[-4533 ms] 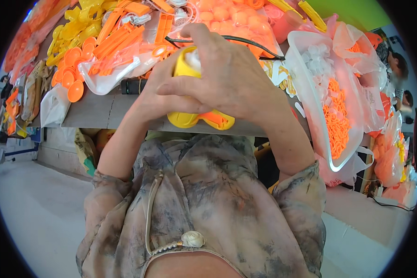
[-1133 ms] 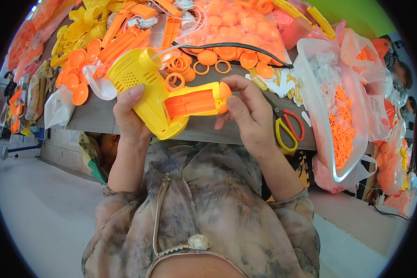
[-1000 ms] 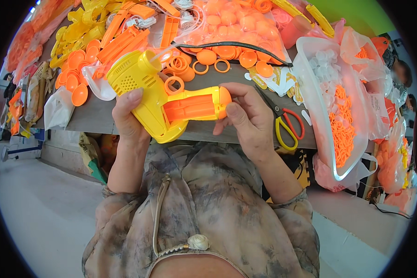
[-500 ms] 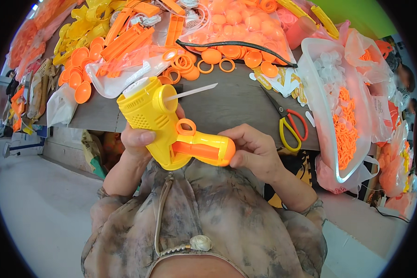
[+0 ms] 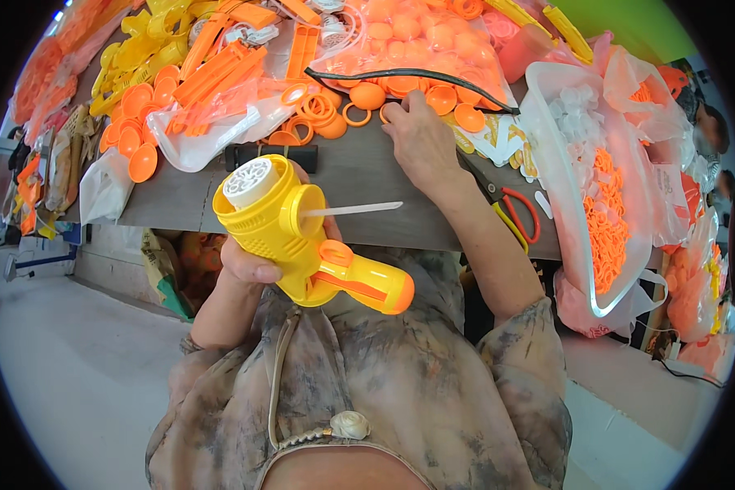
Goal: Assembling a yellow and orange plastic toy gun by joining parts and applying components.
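My left hand is wrapped round a yellow plastic toy gun and holds it in front of my chest, over the table's front edge. The toy has a white round grille at its upper end and an orange trim along its handle. From its round side opening a thin whitish tube sticks out to the right. At the table's far side my right hand has its fingers curled down on an orange ring, which they mostly cover. Another orange ring lies just left of it.
Scissors lie right of my right forearm. Behind are a clear bag of orange balls, orange cups and yellow parts. A black cylinder rests behind the toy. At right stands a translucent bin of small orange parts.
My right hand has left the toy's handle end and reached forward to the orange rings. The toy has tilted in my left hand, turning its white grille more into view.
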`<action>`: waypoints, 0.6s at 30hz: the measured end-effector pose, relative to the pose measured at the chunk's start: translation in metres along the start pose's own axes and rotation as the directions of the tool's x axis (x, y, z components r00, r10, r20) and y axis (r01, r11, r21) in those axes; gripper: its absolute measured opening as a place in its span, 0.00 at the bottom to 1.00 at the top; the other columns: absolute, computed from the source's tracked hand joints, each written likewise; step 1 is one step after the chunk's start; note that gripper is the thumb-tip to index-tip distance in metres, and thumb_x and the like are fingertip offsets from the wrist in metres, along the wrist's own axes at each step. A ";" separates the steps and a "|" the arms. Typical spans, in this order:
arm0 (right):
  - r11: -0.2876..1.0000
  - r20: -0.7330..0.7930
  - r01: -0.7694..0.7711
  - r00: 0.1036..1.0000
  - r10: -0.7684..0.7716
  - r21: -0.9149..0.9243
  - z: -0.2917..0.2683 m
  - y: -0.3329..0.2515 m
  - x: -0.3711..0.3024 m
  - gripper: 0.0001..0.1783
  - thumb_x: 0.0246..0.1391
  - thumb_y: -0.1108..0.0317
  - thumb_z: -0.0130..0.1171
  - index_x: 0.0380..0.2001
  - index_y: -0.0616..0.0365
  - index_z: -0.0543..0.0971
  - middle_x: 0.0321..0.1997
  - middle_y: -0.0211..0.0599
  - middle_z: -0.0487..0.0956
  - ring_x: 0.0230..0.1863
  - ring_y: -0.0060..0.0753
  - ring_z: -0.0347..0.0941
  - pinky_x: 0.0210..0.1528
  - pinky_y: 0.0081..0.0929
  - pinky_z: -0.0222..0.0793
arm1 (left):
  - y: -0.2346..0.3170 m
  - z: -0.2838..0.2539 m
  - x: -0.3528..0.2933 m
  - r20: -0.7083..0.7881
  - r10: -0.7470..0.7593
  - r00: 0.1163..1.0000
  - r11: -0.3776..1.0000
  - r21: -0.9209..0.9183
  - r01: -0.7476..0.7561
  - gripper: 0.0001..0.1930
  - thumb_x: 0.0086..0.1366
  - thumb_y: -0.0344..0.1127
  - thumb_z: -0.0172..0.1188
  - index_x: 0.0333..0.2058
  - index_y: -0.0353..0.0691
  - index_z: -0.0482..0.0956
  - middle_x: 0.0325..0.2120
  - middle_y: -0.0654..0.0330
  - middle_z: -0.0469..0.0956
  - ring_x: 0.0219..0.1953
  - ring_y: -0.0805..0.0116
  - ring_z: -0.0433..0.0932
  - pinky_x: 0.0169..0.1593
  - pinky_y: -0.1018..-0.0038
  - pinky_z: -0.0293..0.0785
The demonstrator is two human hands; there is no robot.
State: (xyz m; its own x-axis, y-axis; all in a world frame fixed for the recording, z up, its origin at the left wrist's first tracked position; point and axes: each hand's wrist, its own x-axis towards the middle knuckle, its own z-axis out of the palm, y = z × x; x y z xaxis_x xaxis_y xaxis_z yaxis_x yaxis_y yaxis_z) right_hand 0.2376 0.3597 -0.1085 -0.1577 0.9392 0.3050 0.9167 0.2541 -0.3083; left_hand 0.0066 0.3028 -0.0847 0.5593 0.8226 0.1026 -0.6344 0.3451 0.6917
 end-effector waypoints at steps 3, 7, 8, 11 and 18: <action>0.994 -0.008 0.065 0.998 -0.064 0.093 0.000 0.001 -0.006 0.08 0.51 0.68 0.58 0.34 0.58 0.75 0.41 0.43 0.70 0.41 0.44 0.71 0.40 0.35 0.68 | 0.004 -0.002 0.001 0.081 0.028 0.996 0.999 0.039 -0.031 0.45 0.30 0.37 0.72 0.49 0.33 0.58 0.32 0.46 0.73 0.32 0.48 0.78 0.37 0.57 0.77; 0.900 -0.076 0.076 0.996 -0.048 0.430 -0.019 0.005 -0.019 0.03 0.52 0.74 0.55 0.32 0.60 0.73 0.47 0.44 0.72 0.44 0.33 0.71 0.44 0.25 0.66 | 0.006 -0.009 0.006 0.254 0.144 0.956 0.987 0.034 -0.157 0.44 0.31 0.37 0.72 0.50 0.35 0.59 0.34 0.48 0.73 0.36 0.54 0.78 0.39 0.63 0.77; 0.897 -0.069 0.075 0.996 -0.049 0.435 -0.028 0.003 -0.022 0.03 0.52 0.74 0.55 0.32 0.60 0.73 0.47 0.44 0.72 0.44 0.33 0.71 0.44 0.25 0.66 | 0.006 -0.009 0.006 0.294 0.176 0.940 0.980 0.042 -0.197 0.44 0.30 0.37 0.72 0.49 0.35 0.59 0.34 0.49 0.73 0.36 0.55 0.78 0.39 0.63 0.77; 0.579 0.306 -0.336 0.940 0.153 0.743 -0.049 0.004 -0.040 0.03 0.52 0.78 0.54 0.32 0.61 0.72 0.49 0.42 0.72 0.43 0.25 0.68 0.43 0.23 0.65 | 0.006 -0.012 0.009 0.315 0.210 0.926 0.966 0.077 -0.245 0.44 0.30 0.37 0.72 0.49 0.34 0.60 0.34 0.49 0.73 0.36 0.56 0.78 0.39 0.64 0.76; 0.429 0.069 -0.059 0.998 -0.008 0.901 -0.080 -0.014 -0.086 0.29 0.40 0.83 0.63 0.48 0.60 0.66 0.49 0.45 0.73 0.40 0.25 0.69 0.45 0.27 0.67 | 0.007 -0.014 0.003 0.238 0.094 0.967 0.986 0.114 -0.123 0.45 0.30 0.36 0.71 0.50 0.33 0.60 0.36 0.50 0.74 0.37 0.56 0.78 0.40 0.64 0.76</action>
State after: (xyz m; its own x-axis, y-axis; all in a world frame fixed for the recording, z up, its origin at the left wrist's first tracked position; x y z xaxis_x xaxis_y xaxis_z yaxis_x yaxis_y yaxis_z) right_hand 0.2681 0.2566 -0.0581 -0.1900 0.9508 0.2448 0.0721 0.2622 -0.9623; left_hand -0.0036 0.3137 -0.0894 0.6082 0.7202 0.3338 -0.6337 0.1873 0.7505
